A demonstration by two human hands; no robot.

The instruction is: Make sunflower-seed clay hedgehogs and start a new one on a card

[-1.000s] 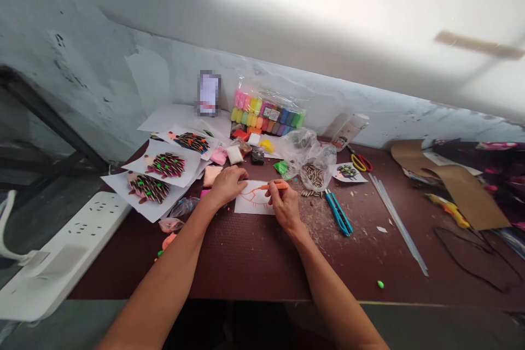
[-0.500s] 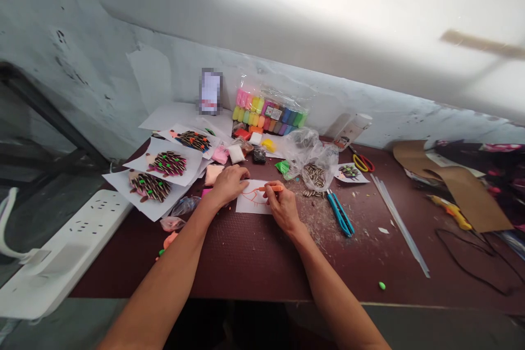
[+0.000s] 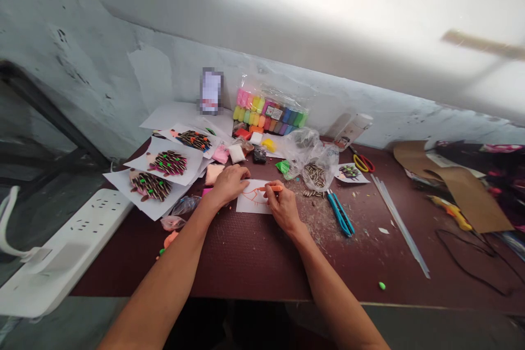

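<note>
My right hand (image 3: pixel 283 206) is closed around an orange marker (image 3: pixel 274 188), its tip over a small white paper (image 3: pixel 250 205). Orange outlines of a figure are drawn on that paper. Across the paper's upper left edge lies my left hand (image 3: pixel 232 181), fingers stretched out flat and holding nothing. Left of it are a packet of peach clay (image 3: pixel 213 174) and other soft clay packets. Right of my right hand, striped sunflower seeds (image 3: pixel 315 175) sit in a clear plastic bag (image 3: pixel 330 159).
Finished seed hedgehogs (image 3: pixel 168 164) on white sheets lie at left, beside a white power strip (image 3: pixel 61 251). A pack of coloured clay (image 3: pixel 270 112) leans on the wall. Rightward are a blue cutter (image 3: pixel 340 213), scissors (image 3: pixel 361 162), glue sticks (image 3: pixel 400 224) and a yellow glue gun (image 3: pixel 451 211).
</note>
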